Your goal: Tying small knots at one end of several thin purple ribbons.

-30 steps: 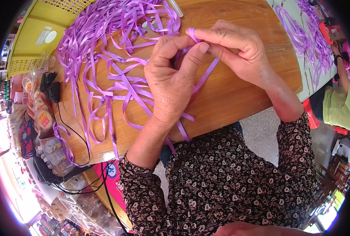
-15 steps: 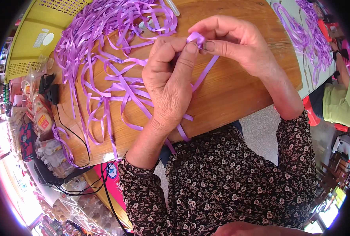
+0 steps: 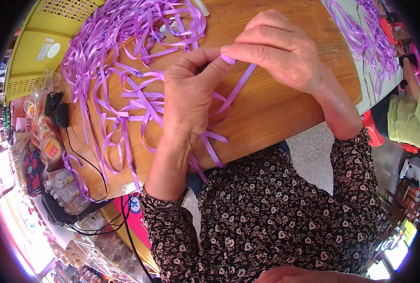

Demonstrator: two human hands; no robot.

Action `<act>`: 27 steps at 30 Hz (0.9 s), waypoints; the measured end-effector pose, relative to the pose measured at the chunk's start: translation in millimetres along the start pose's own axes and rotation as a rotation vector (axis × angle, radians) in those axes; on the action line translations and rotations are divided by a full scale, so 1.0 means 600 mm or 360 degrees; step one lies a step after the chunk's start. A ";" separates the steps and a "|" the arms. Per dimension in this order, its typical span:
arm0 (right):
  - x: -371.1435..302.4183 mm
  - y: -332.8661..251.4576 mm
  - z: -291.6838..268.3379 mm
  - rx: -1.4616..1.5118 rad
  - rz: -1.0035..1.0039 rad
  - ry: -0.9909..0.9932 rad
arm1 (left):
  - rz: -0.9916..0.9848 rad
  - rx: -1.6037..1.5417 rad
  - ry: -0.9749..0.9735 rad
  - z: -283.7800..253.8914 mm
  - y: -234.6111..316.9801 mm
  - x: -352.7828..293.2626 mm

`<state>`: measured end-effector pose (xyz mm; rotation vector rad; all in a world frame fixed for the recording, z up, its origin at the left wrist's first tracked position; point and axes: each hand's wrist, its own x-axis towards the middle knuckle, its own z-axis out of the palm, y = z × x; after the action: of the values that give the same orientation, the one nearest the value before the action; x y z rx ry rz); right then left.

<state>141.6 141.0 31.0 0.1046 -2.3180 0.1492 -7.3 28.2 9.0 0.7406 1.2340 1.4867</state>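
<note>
Both hands meet over the wooden table, pinching a purple satin ribbon (image 3: 241, 88) between them. My left hand (image 3: 189, 89) holds a small folded or looped bit of it between thumb and forefinger. From the right, my right hand (image 3: 281, 52) closes on the same bit, its fingertips touching those of the left. The ribbon's tails (image 3: 213, 150) hang below the hands toward the near table edge. The exact shape of the fold is mostly hidden by the fingers. Left of my left hand lie more purple ribbons (image 3: 125, 115), some with small knots.
A large heap of purple ribbon (image 3: 120, 35) covers the table's (image 3: 266, 125) far left, beside a yellow-green plastic basket (image 3: 33, 56). Black cables (image 3: 85, 160) and bagged items (image 3: 49, 141) lie at the left edge. Another person in a yellow-green top (image 3: 407, 120) is at the right, near more ribbon (image 3: 375, 47).
My right hand has turned over and its fingers have closed in on the ribbon. My left hand has shifted slightly left, and the ribbon loop between the fingertips now shows less.
</note>
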 end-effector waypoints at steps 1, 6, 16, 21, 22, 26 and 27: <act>0.017 -0.011 -0.024 0.0193 0.0154 -0.0028 | -0.0067 -0.0079 -0.0047 -0.003 -0.002 0.001; 0.002 0.071 0.013 -0.0165 -0.1022 0.0591 | -0.0058 -0.0052 -0.0111 0.009 0.005 0.000; 0.027 -0.024 -0.030 0.0529 0.0660 0.0064 | 0.0389 0.0162 0.0207 0.016 -0.004 -0.001; 0.018 -0.027 -0.024 0.0508 0.0914 -0.0106 | 0.0413 0.0157 0.0116 0.019 -0.005 -0.007; 0.017 -0.029 -0.022 0.0644 0.1127 -0.0079 | 0.0412 0.0145 0.0083 0.020 -0.004 -0.007; 0.004 -0.019 -0.010 0.1259 0.1634 0.0007 | 0.0629 0.0063 -0.0037 0.015 -0.014 0.001; -0.005 -0.013 -0.005 0.1253 0.1637 0.0013 | 0.0606 -0.0021 -0.0086 0.014 -0.015 0.001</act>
<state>146.4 134.0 31.5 -0.6985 -1.9507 1.5387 3.0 31.3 2.9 1.0426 1.0804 1.7658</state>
